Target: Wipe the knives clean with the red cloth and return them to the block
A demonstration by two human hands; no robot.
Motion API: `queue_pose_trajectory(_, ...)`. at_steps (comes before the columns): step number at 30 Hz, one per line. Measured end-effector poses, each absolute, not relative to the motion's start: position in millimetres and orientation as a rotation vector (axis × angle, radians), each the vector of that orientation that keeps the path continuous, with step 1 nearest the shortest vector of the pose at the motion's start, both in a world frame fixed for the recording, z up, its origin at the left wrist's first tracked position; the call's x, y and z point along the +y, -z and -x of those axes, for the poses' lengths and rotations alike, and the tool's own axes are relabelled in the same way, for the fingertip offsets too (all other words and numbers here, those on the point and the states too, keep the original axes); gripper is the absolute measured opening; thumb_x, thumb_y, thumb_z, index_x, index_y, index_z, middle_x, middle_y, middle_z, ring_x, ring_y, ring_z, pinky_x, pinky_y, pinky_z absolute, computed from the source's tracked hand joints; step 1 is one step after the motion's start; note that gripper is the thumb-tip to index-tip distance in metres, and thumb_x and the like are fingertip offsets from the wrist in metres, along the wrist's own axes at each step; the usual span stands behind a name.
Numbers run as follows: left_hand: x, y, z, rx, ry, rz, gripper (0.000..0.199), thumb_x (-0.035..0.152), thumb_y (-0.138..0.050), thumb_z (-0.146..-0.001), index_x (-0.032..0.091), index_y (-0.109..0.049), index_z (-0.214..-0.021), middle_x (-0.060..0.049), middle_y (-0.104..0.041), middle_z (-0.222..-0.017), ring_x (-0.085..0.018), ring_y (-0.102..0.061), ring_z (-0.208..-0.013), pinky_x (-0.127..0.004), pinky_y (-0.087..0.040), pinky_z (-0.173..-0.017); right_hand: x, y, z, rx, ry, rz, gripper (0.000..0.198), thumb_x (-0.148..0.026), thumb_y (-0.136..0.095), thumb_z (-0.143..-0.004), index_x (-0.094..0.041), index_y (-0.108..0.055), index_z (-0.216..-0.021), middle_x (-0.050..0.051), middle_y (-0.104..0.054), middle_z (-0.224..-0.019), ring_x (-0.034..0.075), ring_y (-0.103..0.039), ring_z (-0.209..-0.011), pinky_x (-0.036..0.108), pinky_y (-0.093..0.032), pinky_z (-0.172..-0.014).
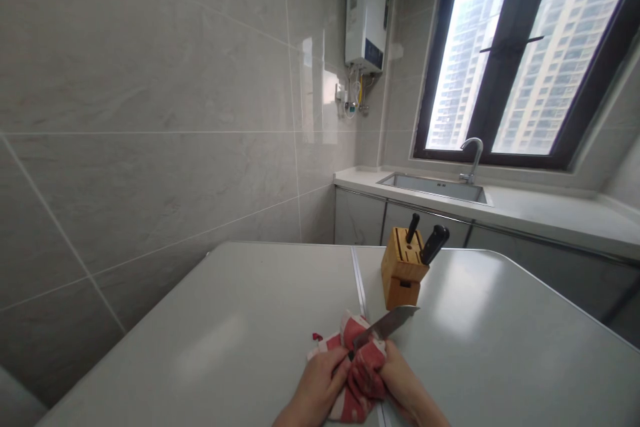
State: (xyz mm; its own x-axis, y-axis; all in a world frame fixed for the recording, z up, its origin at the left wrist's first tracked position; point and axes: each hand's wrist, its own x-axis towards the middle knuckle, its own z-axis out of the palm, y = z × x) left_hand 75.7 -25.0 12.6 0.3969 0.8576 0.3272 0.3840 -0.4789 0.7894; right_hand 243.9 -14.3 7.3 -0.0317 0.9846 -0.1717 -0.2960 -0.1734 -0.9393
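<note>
A kitchen knife (395, 321) is held over the table, its blade pointing up and to the right. My left hand (323, 380) is closed around its handle, of which only a small dark part shows. A red and white cloth (354, 395) is bunched around the lower blade and handle. My right hand (403, 377) is closed on the cloth at its right side; the fingertips are hidden in the folds. Just beyond the blade stands a wooden knife block (400, 287) with two black-handled tools in its slots.
The white table (240, 320) has a seam down its middle and a tiled wall (165, 193) at its left. Behind it are a counter (540, 207), a sink (430, 187) with a faucet (473, 157), a window, and a wall-mounted water heater (367, 13).
</note>
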Motion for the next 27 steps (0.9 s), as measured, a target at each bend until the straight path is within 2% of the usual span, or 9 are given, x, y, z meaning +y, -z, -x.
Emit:
queue_pose_trajectory(10, -26.1, -10.0, -75.7, 1.083, -0.970, -2.053, 0.029, 0.037, -0.040, -0.090, 0.019, -0.063, -0.088, -0.005, -0.067, -0.086, -0.018, -0.058, -0.078, -0.024, -0.039, -0.071, -17.4, -6.3, -237.8, -0.716, -1.465, 1.158, 0.032, -0.016, -0.078, -0.049, -0.015, -0.059, -0.075, 0.001, -0.068, -0.062, 0.018, -0.064, -0.056, 0.030, -0.050, -0.056)
queue_pose_trajectory(14, -23.9, -6.6, -75.4, 1.094, -1.020, -2.032, 0.023, 0.035, -0.045, -0.087, 0.018, -0.060, -0.086, -0.004, -0.065, -0.082, -0.017, -0.057, -0.074, -0.024, -0.040, -0.072, -16.9, -8.8, -237.6, -0.646, -1.477, 1.120, 0.037, -0.024, -0.082, -0.047, -0.015, -0.057, -0.072, 0.001, -0.068, -0.059, 0.019, -0.064, -0.054, 0.029, -0.050, -0.053)
queue_pose_trajectory(19, -17.4, -2.3, -75.1, 1.080, -1.100, -1.942, 0.025, 0.037, -0.051, -0.084, 0.015, -0.061, -0.078, -0.004, -0.065, -0.079, -0.017, -0.056, -0.073, -0.023, -0.041, -0.070, -15.4, -13.0, -237.3, -0.543, -1.508, 1.040, 0.039, -0.029, -0.085, -0.045, -0.016, -0.056, -0.067, 0.000, -0.067, -0.054, 0.016, -0.063, -0.050, 0.026, -0.050, -0.051)
queue_pose_trajectory(23, -14.1, 0.0, -73.0, 1.090, -1.150, -1.824, 0.029, 0.040, -0.053, -0.083, 0.014, -0.063, -0.075, -0.004, -0.066, -0.074, -0.016, -0.056, -0.070, -0.023, -0.042, -0.067, -12.0, -12.2, -240.2, -0.596, -1.587, 0.884, 0.029, -0.027, -0.083, -0.053, -0.014, -0.061, -0.066, 0.001, -0.068, -0.057, 0.012, -0.062, -0.051, 0.023, -0.049, -0.052)
queue_pose_trajectory(27, -12.8, -0.4, -70.5, 1.141, -1.204, -1.729, 0.033, 0.043, -0.051, -0.084, 0.014, -0.065, -0.075, -0.004, -0.066, -0.073, -0.017, -0.057, -0.072, -0.023, -0.042, -0.068, -10.7, -14.6, -246.7, -0.661, -1.618, 0.799, 0.024, -0.029, -0.077, -0.063, -0.014, -0.065, -0.078, 0.004, -0.072, -0.071, 0.014, -0.065, -0.061, 0.027, -0.052, -0.063)
